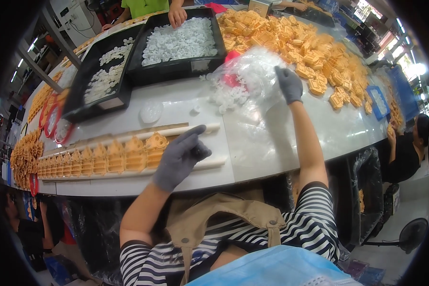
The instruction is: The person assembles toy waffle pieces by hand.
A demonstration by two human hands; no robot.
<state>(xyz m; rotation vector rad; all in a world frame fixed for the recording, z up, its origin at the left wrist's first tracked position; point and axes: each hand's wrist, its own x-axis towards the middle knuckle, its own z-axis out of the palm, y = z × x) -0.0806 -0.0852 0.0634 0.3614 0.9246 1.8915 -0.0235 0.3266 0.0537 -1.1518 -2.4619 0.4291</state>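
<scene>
My left hand (180, 156), in a grey glove, hovers by the right end of a row of orange plastic parts (107, 157). Its index finger is stretched out and the thumb stands apart, with nothing visible between them. Two white rails (207, 163) flank the row. My right hand (290, 85), gloved too, is at the right edge of a clear plastic bag (264, 71), its fingers closed on the film. Small white plastic parts (231, 95) spill from the bag's left side onto the white table (195, 178).
A big heap of orange parts (314, 52) covers the far right. Black trays hold white pieces (181, 43) and cream pieces (107, 76); a co-worker's hand (177, 16) reaches into one. Red rings (57, 125) and stacked orange parts (25, 157) lie left. A blue tray (378, 102) sits right.
</scene>
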